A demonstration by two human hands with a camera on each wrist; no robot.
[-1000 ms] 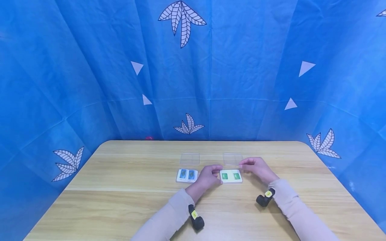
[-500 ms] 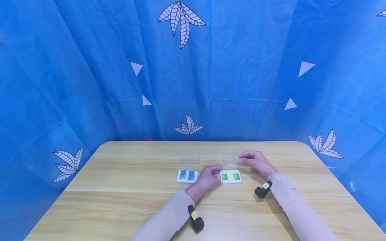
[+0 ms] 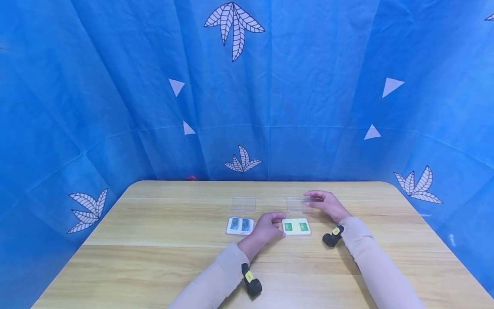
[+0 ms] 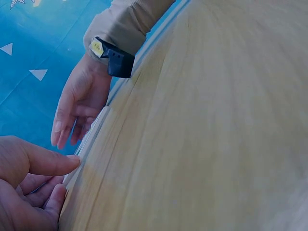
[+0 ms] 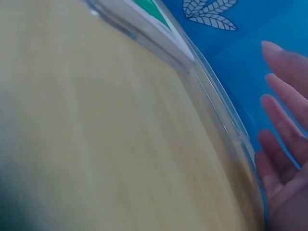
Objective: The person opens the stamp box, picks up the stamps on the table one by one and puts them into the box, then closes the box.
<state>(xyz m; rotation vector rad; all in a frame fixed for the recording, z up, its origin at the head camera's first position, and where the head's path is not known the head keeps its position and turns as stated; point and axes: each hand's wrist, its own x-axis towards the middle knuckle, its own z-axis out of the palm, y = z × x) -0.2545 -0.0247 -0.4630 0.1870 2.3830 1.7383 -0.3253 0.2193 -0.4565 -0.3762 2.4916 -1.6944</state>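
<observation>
My left hand [image 3: 266, 227] holds the left end of a clear plastic case [image 3: 310, 232], with fingertips at its corners. White cards with green pictures [image 3: 296, 226] lie face up in that case. Behind it lies a clear, flat lid [image 3: 294, 204]. My right hand [image 3: 326, 204] is at the lid's right end, its fingers extended and overlapping it in the head view. The right wrist view shows these fingers [image 5: 284, 120] spread apart beside the lid's edge [image 5: 226, 108]. In the left wrist view, the left thumb [image 4: 55, 162] touches the case's edge.
Left of my left hand sits a second clear case [image 3: 227, 232] holding cards with blue pictures [image 3: 234, 223]. Another clear lid [image 3: 243, 204] lies behind it. A wooden table [image 3: 154, 240] carries everything, and a blue patterned curtain [image 3: 308, 86] stands around its far side.
My right hand has moved away from beside the green-picture case, back and slightly left to the clear lid behind it. My left hand and both cases stay in place.
</observation>
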